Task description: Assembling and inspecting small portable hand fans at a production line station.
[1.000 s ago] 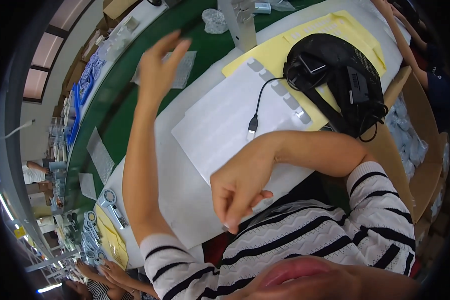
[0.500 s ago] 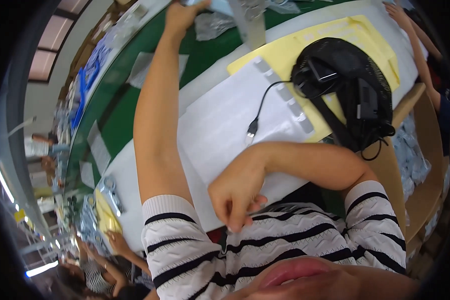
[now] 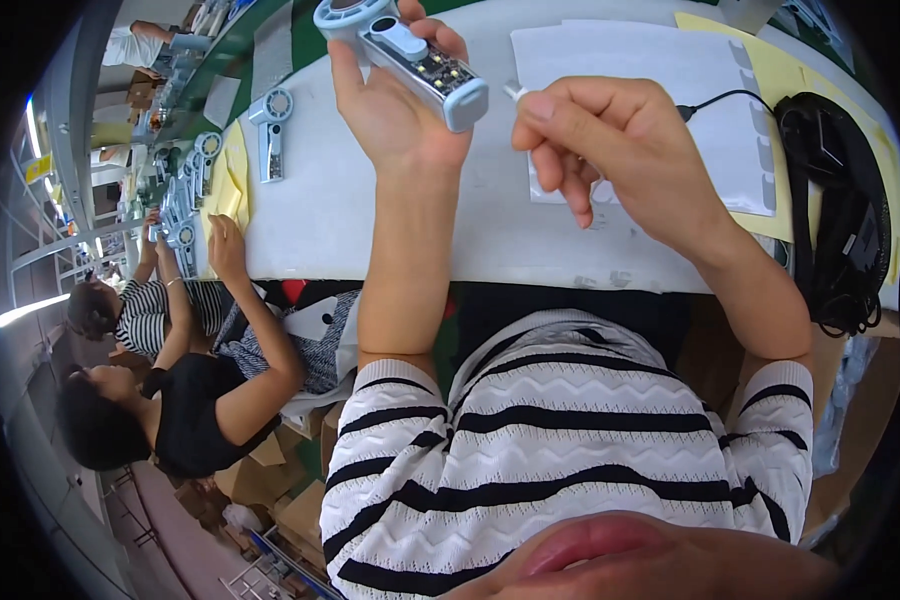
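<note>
In my left hand (image 3: 402,130), palm up with the fingers curled round it, lies a light blue handheld fan (image 3: 433,72). Its see-through handle shows a circuit board with small bright lights, and its round head is cut off by the top edge. My right hand (image 3: 635,145) is closed in a pinch on a small white plug with a metal tip (image 3: 515,90), apart from the end of the fan's handle. Any cord behind the plug is mostly hidden by my fingers. Another light blue handheld fan (image 3: 271,135) rests on the white table to the left.
White sheets (image 3: 660,60) lie on yellow paper (image 3: 770,225) beyond my right hand. A black mesh bag (image 3: 840,200) with black devices and cables sits at the right. Co-workers (image 3: 185,400) sit at the left by several more fans (image 3: 185,190). A green conveyor (image 3: 295,50) runs behind.
My left hand has come back from the green conveyor and now holds the light blue fan. My right hand has risen from near my body to beside the fan's handle, and the view has turned.
</note>
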`<control>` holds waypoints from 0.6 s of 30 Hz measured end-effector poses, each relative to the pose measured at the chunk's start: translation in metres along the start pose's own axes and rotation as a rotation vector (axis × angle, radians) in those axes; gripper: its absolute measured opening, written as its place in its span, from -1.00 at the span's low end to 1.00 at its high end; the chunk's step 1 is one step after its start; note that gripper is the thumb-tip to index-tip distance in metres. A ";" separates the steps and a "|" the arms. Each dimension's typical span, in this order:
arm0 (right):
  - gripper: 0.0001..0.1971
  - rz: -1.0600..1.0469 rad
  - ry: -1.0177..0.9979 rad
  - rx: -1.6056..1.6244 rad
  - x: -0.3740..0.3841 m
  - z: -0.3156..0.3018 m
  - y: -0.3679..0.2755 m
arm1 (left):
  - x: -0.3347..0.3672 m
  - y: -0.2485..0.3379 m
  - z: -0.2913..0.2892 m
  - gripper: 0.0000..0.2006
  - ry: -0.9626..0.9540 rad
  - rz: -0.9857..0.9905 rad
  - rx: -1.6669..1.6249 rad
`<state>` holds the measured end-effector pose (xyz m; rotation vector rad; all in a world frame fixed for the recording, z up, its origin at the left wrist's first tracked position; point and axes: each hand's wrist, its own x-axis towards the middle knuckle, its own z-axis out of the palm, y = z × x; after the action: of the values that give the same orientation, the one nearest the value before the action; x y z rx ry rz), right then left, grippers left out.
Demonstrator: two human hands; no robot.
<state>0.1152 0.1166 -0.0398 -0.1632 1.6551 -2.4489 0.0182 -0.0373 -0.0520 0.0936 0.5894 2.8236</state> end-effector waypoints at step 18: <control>-0.73 0.030 -0.046 0.082 -0.002 -0.008 0.007 | -0.028 -0.013 0.041 -0.48 -0.078 -0.011 0.338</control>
<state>0.1158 0.1217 -0.0490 -0.1807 1.5248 -2.4659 0.0529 -0.0174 -0.0195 0.2594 1.0384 2.6672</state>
